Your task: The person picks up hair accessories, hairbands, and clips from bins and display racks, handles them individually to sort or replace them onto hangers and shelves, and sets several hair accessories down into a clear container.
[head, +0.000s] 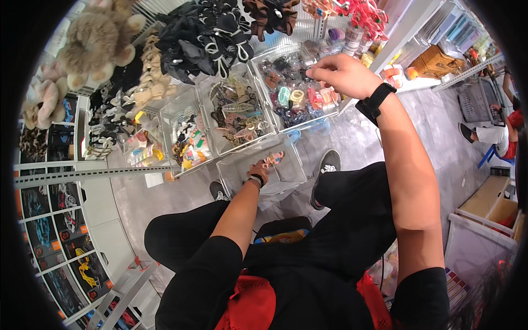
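Note:
My left hand [258, 171] is down inside a clear plastic basket [291, 181] on the floor, its fingers at a small pink patterned item [274, 158]; whether it grips the item is unclear. My right hand [330, 74] is raised over a mesh bin [307, 122] of hair ties and scrunchies, thumb and fingertips close together near a small dark item [309, 71]; a hold cannot be made out. Beside that bin stands another with hair claw clips [238, 108], and left of it one with small colourful items [192, 140]. Black bows and scrunchies [185, 45] hang above.
A metal shelf rail [95, 175] crosses at left, before shelves of boxed toy vehicles [68, 206]. A white post [402, 37] rises beyond my right hand. At far right a person [497, 134] sits on a blue stool near a grey basket [474, 103].

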`<state>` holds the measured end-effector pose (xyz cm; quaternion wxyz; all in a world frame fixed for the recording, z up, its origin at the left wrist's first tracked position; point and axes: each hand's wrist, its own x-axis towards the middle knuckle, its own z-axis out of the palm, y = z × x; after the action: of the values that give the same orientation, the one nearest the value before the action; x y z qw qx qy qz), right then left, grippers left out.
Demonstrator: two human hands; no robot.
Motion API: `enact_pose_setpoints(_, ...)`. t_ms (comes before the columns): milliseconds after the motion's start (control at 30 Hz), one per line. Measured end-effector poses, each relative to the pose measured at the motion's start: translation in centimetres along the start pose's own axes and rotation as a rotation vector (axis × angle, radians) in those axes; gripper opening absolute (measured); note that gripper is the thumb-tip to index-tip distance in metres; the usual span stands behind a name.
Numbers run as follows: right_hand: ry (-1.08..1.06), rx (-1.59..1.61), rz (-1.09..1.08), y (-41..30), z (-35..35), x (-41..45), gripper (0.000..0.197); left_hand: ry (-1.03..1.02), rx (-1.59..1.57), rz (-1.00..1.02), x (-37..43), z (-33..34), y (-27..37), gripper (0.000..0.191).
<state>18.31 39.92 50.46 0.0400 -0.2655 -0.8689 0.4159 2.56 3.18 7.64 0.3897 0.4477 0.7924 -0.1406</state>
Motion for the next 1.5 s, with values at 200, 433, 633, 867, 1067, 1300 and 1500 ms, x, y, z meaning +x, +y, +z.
enact_pose_setpoints(200,-0.097,0.047,-0.136,-2.0,0.6,0.2,0.029,0.172,0.015,-0.099,-3.2,-4.4,-1.2,0.040)
enact_pose_setpoints(433,-0.348,0.306,-0.197,-2.3,1.1,-1.2,0.057,0.282,-1.350,0.783,-14.0,-19.3,10.3,0.009)
enact_pose_setpoints(633,-0.154,0.442,-0.409,-7.9,0.1,-1.8,0.062,0.749,-1.559,0.949,-23.4,-31.4,14.8,0.028)
enact_pose_setpoints(867,-0.158,0.425,-0.514,-9.4,-1.7,-4.3,0.062,0.840,-1.664,1.039,-26.1,-33.9,16.6,0.032)
enact_pose_setpoints(1067,0.768,0.533,-0.492,-8.3,-3.2,-2.5,0.063,0.942,-1.518,0.984,-26.2,-33.2,16.0,0.032)
enact_pose_setpoints(1300,0.933,0.331,-0.350,-3.4,-3.8,0.1,0.063,0.720,-1.186,0.439,-12.3,-18.2,6.1,0.006)
enact_pose_setpoints(1500,0.959,0.133,-0.366,-4.9,-2.4,1.6,0.064,0.629,-1.030,0.122,-6.5,-5.5,-6.1,0.013)
